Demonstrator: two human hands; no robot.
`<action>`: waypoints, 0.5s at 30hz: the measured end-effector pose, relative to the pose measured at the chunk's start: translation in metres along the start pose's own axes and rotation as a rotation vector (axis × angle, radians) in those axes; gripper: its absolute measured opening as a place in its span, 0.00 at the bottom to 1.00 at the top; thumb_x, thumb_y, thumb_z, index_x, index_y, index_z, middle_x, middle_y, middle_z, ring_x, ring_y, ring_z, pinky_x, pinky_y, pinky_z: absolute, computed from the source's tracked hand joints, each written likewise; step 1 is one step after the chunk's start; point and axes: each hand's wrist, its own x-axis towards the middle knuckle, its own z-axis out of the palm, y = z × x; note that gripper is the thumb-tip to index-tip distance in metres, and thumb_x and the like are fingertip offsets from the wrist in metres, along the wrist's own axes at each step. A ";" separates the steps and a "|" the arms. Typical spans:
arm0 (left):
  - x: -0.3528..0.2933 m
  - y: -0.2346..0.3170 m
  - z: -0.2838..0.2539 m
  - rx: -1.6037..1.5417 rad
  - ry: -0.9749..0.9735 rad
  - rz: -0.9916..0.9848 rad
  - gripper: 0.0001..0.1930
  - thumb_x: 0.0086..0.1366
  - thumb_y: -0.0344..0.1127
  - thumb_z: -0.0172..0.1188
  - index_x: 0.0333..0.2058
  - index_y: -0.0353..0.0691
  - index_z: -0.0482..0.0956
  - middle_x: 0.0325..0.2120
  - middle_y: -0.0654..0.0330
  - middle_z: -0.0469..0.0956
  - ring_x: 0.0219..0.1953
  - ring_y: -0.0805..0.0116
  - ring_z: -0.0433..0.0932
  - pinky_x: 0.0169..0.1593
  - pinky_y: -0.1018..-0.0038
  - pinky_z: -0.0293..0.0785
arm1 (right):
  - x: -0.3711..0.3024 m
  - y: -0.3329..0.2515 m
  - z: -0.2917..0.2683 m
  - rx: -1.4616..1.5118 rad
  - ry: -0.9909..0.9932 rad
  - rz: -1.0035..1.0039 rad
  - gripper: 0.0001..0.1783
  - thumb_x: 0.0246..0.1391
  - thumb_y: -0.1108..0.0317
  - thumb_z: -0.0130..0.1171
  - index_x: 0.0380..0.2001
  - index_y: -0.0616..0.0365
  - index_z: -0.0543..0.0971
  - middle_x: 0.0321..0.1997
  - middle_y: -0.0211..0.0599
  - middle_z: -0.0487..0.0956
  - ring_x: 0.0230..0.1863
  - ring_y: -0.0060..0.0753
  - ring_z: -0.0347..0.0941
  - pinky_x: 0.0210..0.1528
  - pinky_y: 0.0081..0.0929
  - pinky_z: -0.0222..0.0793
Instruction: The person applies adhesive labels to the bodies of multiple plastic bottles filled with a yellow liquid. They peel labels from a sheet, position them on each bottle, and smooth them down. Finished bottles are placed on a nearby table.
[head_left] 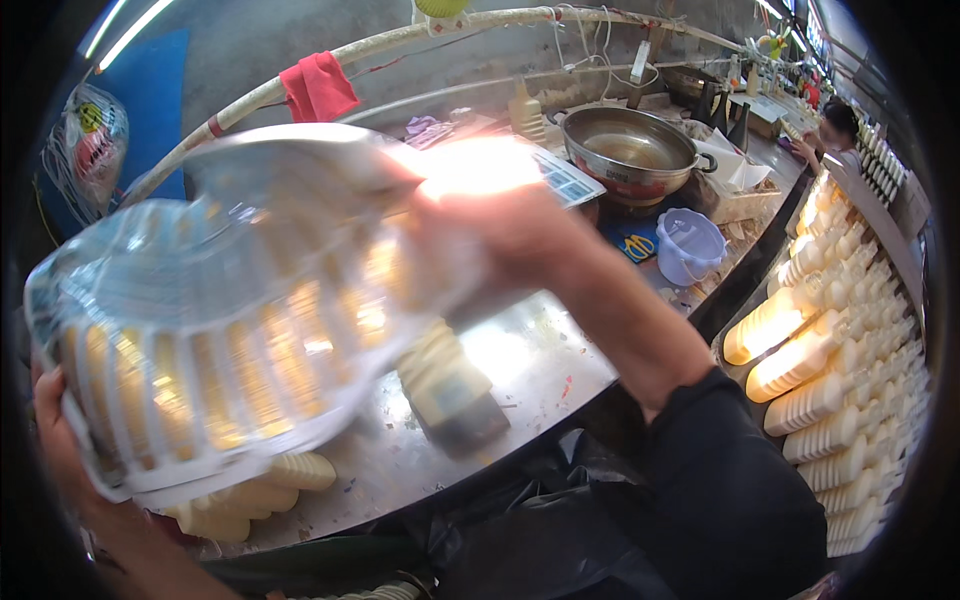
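Observation:
A large see-through plastic pack [235, 350] fills the left of the view, tilted above the metal table [540, 350]. White ribs run down it, with golden-yellow strips between them; motion blurs it, and I cannot make out its contents. My left hand [55, 400] is closed on its lower left edge, the fingers partly behind it. At the upper right corner, my right hand [495, 230] grips it, smeared by motion and bright glare. Beneath lie several cream ribbed bottles [290, 480]. A blurred cream ribbed thing [445, 370] with a dark end sits on the table beside them.
Farther back are a wide steel pan [630, 145], a lilac bucket [690, 250] and yellow-handled scissors [638, 246]. Rows of cream bottles [840, 400] stand on the right. A person [838, 135] works at the far right. A red cloth [320, 85] hangs on a pipe [420, 38].

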 end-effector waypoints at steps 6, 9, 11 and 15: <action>-0.082 -0.141 0.163 -0.102 -0.161 0.051 0.29 0.60 0.23 0.55 0.62 0.32 0.71 0.50 0.53 0.78 0.49 0.66 0.79 0.55 0.70 0.76 | -0.155 0.027 -0.106 0.700 0.485 1.180 0.18 0.64 0.66 0.56 0.51 0.65 0.82 0.36 0.35 0.84 0.30 0.24 0.81 0.30 0.21 0.75; -0.122 -0.213 0.229 -0.370 -0.467 0.027 0.29 0.61 0.20 0.50 0.63 0.36 0.69 0.52 0.56 0.77 0.51 0.69 0.78 0.57 0.72 0.74 | -0.232 0.028 -0.122 0.413 0.563 1.386 0.16 0.65 0.70 0.55 0.51 0.63 0.83 0.33 0.36 0.85 0.21 0.20 0.76 0.21 0.21 0.68; -0.159 -0.258 0.255 -0.350 -0.455 -0.054 0.31 0.62 0.18 0.46 0.66 0.36 0.67 0.55 0.58 0.76 0.54 0.70 0.77 0.60 0.72 0.71 | -0.283 0.025 -0.115 0.421 0.638 1.499 0.14 0.65 0.70 0.56 0.49 0.62 0.84 0.31 0.34 0.85 0.21 0.20 0.77 0.22 0.18 0.69; -0.207 -0.336 0.275 0.145 -0.452 -0.131 0.31 0.63 0.18 0.44 0.67 0.33 0.62 0.59 0.55 0.72 0.61 0.64 0.70 0.67 0.71 0.62 | -0.355 0.042 -0.070 -0.062 0.471 1.353 0.15 0.63 0.70 0.55 0.49 0.62 0.84 0.38 0.38 0.87 0.42 0.26 0.82 0.46 0.22 0.73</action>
